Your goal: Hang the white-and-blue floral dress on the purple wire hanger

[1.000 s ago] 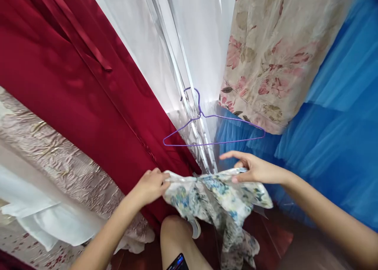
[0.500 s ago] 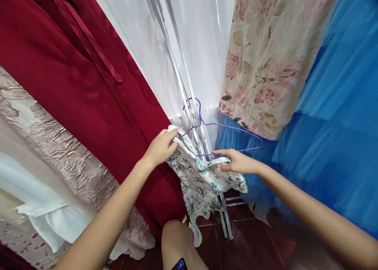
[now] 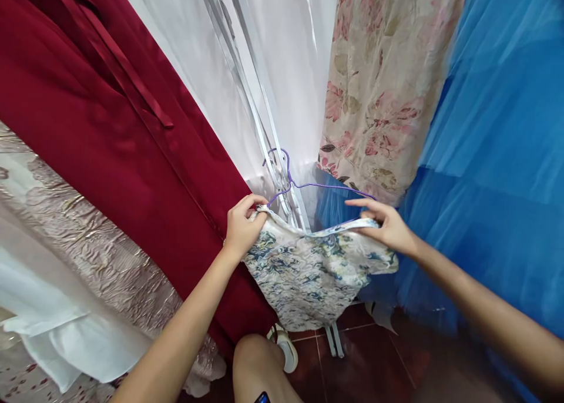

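Note:
A white top with a blue and green floral print (image 3: 308,274) hangs spread between my hands in the head view. My left hand (image 3: 244,227) pinches its left shoulder at the neckline. On the other side, my right hand (image 3: 385,224) grips the right shoulder edge between thumb and fingers, its index finger stretched out along the hanger. The purple wire hanger (image 3: 289,177) sits inside the neckline, its hook and upper arms showing above the cloth. The lower part of the hanger is mostly hidden behind the top.
A metal rack post (image 3: 247,62) stands behind the hanger. Long garments hang around: a dark red one (image 3: 132,156), a pink floral one (image 3: 374,97) and a blue tulle one (image 3: 484,185). Below are a tiled floor (image 3: 352,368), my knee (image 3: 259,368) and a white shoe (image 3: 288,353).
My right hand has moved right and slightly up, drawing the neckline out wider along the hanger. The top now hangs flatter and faces me. My left hand has shifted slightly left and down.

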A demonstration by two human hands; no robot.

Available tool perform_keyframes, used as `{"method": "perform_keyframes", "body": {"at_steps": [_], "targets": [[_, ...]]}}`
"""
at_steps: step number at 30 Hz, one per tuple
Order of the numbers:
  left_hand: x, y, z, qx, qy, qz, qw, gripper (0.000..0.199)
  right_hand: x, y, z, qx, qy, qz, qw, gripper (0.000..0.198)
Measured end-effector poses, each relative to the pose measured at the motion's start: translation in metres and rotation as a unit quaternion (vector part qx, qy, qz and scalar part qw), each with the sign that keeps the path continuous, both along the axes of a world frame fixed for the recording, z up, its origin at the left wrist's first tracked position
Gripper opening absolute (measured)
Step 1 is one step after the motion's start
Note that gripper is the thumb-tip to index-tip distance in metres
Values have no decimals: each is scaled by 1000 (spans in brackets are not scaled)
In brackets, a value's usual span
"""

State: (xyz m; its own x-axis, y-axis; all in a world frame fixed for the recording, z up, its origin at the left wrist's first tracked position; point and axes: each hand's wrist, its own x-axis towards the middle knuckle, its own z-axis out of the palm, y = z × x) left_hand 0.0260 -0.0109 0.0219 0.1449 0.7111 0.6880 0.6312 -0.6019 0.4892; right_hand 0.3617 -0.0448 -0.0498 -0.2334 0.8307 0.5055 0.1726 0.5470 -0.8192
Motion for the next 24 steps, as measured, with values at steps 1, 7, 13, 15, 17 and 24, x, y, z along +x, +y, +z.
{"method": "perform_keyframes", "body": {"at_steps": [1,7,13,15,17,24], "targets": [[1,-1,0,10,4,2,1000,18,10,3,4,11,3,-15,1000,67],[5,-5,-1,34,40,7,999,25,48,32,27,49,-126,-62,989,75],[-9,0,-5,28,48,23,998,24,63,45,50,-61,-112,47,991,34],[-19,3,-8,5,13,39,999,29,61,42,60,-142,-88,127,978,19],[-28,6,-14,-35,-22,32,999,29,51,37,67,-207,-56,180,960,26],[-42,4,-30,-90,-70,-36,993,26,-21,38,83,-280,60,286,914,64]]}}
